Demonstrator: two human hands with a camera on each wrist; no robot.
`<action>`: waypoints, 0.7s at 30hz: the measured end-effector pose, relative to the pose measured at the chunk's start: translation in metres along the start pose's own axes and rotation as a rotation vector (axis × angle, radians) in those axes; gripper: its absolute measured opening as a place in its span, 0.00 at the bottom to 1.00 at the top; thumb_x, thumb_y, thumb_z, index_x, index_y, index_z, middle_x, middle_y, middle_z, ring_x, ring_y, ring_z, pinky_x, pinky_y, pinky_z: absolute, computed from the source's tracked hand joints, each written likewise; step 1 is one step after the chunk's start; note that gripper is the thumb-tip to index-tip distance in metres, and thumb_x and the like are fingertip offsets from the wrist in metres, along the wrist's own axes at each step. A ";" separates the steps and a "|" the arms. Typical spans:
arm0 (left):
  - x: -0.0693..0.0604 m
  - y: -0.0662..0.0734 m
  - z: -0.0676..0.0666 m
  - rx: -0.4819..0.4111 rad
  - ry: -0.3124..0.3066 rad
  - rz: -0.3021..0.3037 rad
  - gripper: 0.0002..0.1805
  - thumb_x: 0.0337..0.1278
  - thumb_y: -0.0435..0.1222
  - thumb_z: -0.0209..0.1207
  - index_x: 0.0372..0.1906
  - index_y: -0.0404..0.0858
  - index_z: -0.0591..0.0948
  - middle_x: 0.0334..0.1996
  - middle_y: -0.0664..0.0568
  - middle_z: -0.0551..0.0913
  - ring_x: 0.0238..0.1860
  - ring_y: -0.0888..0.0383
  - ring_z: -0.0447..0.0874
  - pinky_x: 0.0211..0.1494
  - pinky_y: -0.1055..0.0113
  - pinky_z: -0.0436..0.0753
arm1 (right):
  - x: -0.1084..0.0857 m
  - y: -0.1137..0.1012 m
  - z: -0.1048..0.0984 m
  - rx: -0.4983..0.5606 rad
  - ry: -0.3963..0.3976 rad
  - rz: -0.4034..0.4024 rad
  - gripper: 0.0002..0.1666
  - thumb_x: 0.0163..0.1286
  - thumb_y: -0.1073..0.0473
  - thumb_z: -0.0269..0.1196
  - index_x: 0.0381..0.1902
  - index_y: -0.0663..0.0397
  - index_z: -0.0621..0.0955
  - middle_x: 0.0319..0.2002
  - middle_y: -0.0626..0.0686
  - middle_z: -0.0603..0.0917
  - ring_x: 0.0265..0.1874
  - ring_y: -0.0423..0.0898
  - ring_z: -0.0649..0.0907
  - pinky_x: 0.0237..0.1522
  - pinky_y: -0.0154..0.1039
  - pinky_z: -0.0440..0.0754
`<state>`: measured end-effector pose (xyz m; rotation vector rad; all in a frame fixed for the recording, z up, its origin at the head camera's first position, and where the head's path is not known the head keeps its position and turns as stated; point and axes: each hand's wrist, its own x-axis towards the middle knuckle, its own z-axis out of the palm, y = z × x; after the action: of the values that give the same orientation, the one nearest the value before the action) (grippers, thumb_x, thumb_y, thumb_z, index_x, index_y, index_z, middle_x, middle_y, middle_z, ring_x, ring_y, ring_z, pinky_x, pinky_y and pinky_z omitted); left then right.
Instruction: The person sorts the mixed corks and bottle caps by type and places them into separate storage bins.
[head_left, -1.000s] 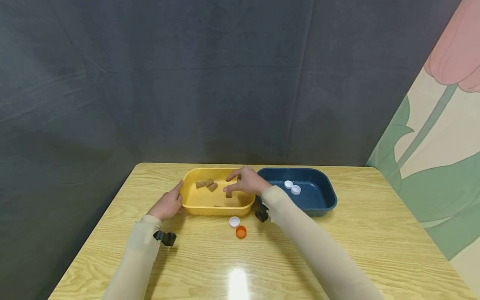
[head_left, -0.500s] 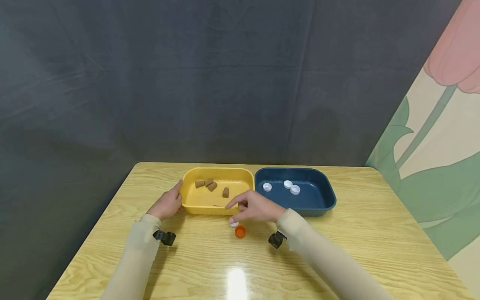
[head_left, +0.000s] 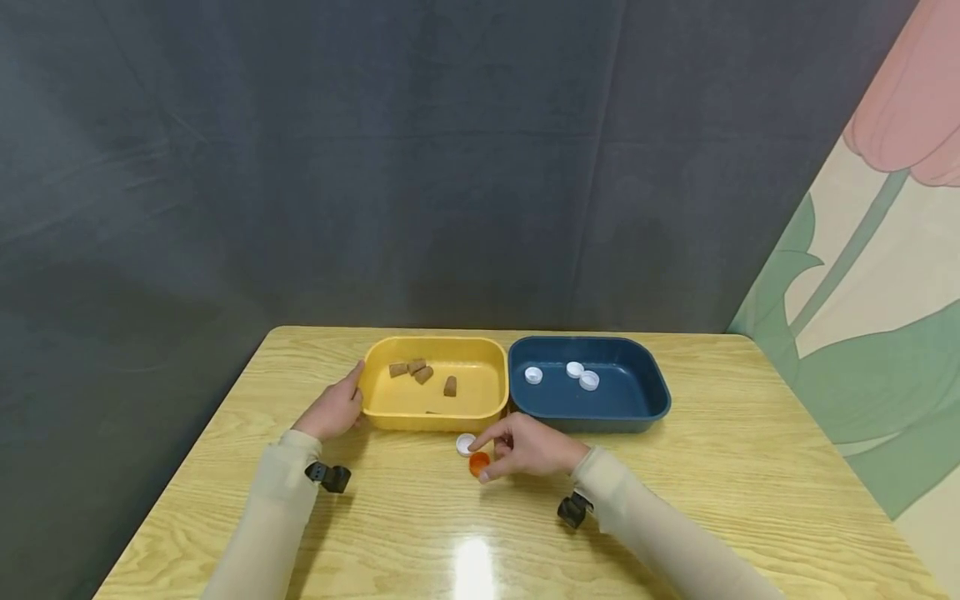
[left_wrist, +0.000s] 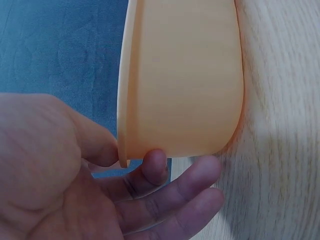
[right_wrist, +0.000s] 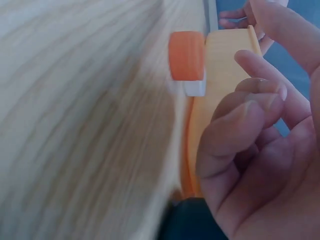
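Observation:
My left hand (head_left: 332, 410) holds the left end of the yellow bin (head_left: 435, 422). In the left wrist view the thumb is at the bin's rim (left_wrist: 123, 100) and the index fingertip touches its wall. On the table in front of the bin lie a white bottle cap (head_left: 465, 445) and an orange bottle cap (head_left: 479, 464). My right hand (head_left: 536, 446) hovers by the orange cap, thumb and index finger spread, its other fingers bent. The right wrist view shows a gap between those fingers and the orange cap (right_wrist: 187, 56); nothing is held.
Several brown cork-like pieces (head_left: 423, 375) lie inside the yellow bin. Against its right side stands a dark blue bin (head_left: 592, 425) with three white caps (head_left: 589, 381) in it. A dark cloth (head_left: 450, 167) hangs behind the wooden table (head_left: 390, 533).
The right hand went from over the yellow bin towards the front, past the white cap, to the orange cap. A third white cap came into view in the blue bin. The left hand stayed put.

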<state>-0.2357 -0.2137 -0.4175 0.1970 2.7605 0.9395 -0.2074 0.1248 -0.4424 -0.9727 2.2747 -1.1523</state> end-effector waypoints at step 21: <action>0.000 0.000 0.000 0.008 0.019 0.007 0.32 0.77 0.31 0.33 0.80 0.31 0.42 0.29 0.45 0.74 0.22 0.56 0.72 0.30 0.63 0.74 | 0.005 0.017 0.007 -0.001 0.008 0.046 0.22 0.57 0.60 0.77 0.51 0.51 0.87 0.17 0.45 0.68 0.17 0.35 0.68 0.22 0.29 0.65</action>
<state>-0.2354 -0.2138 -0.4181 0.1999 2.7828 0.9374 -0.2131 0.1244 -0.4612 -0.9131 2.2917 -1.1388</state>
